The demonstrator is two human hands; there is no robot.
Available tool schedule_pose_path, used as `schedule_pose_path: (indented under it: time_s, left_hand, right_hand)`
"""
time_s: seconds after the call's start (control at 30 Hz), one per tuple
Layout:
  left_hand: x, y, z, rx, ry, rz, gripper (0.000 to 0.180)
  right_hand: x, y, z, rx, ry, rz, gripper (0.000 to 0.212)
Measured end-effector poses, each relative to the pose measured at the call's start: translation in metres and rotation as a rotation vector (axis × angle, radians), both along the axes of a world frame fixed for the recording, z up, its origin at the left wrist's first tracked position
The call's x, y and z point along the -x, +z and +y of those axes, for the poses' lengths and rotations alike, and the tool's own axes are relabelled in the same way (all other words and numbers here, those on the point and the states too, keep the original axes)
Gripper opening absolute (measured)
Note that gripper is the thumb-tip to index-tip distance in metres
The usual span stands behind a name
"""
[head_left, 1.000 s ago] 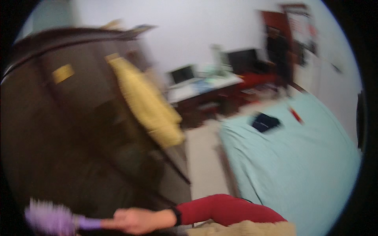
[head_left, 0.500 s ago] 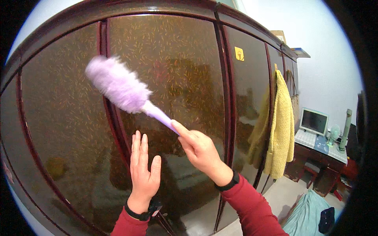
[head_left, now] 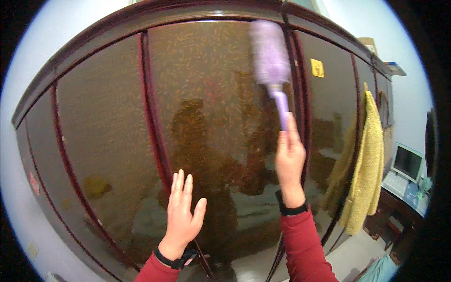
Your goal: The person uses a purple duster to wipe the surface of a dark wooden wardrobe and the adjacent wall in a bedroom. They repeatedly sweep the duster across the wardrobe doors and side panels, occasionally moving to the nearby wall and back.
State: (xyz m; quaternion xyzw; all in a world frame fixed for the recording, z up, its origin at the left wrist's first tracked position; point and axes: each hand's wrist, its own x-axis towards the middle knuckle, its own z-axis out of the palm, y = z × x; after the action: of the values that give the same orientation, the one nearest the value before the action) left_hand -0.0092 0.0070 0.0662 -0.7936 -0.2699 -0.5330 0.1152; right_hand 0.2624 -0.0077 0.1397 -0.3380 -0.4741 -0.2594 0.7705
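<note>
Gripping right hand [head_left: 289,157]: wrapped around the purple handle [head_left: 281,105] with fingers curled in and one digit laid up along it; hid the lower end of the handle from sight.
Duster [head_left: 271,54]: stood nearly upright above the right hand, in front of the upper right part of a wide door of the wardrobe [head_left: 211,108], just beside a dark red upright strip [head_left: 299,94]; was softened by motion blur, so impossible to tell whether touching the panel.
Left hand [head_left: 184,211]: hung raised and open, with fingers slightly spread and thumb standing apart; could not tell whether resting on the door or just short of it.
Wardrobe door: carried dim reflections, too murky to make out well.
Yellow cloth [head_left: 366,174]: hung well to the right, mirrored faintly in the glossy surface beside it.
Desk [head_left: 399,199]: bore a monitor [head_left: 407,162]; was partly cut off by the dark lens rim.
Green bed cover [head_left: 383,269]: showed only as a small piece at the lower right.
Half a second earlier: tilted the duster far to the left; held both hands closer together; kept much the same open left-hand pose; showed more of the bed cover.
</note>
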Motion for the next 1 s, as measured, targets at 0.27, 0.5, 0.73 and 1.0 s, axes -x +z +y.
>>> schedule_pose_path:
  time_s: [0.27,0.5,0.73,1.0]
  left_hand:
    - [0.013,0.003,-0.002,0.013,0.050,0.039,0.066]
    - [0.079,0.020,0.022,-0.048,0.183,-0.029,0.066]
    - [0.194,0.001,0.039,0.027,0.179,0.021,0.066]
    - [0.290,-0.012,0.056,0.043,0.075,0.005,0.067]
  right_hand:
    - [0.031,-0.028,-0.001,0.132,0.153,-0.362,0.046]
    - [0.110,-0.026,-0.007,0.277,0.241,-0.645,0.050]
    - [0.209,0.034,0.031,0.109,-0.091,-0.524,0.049]
    - [0.380,0.070,0.059,-0.005,0.134,-0.699,0.047]
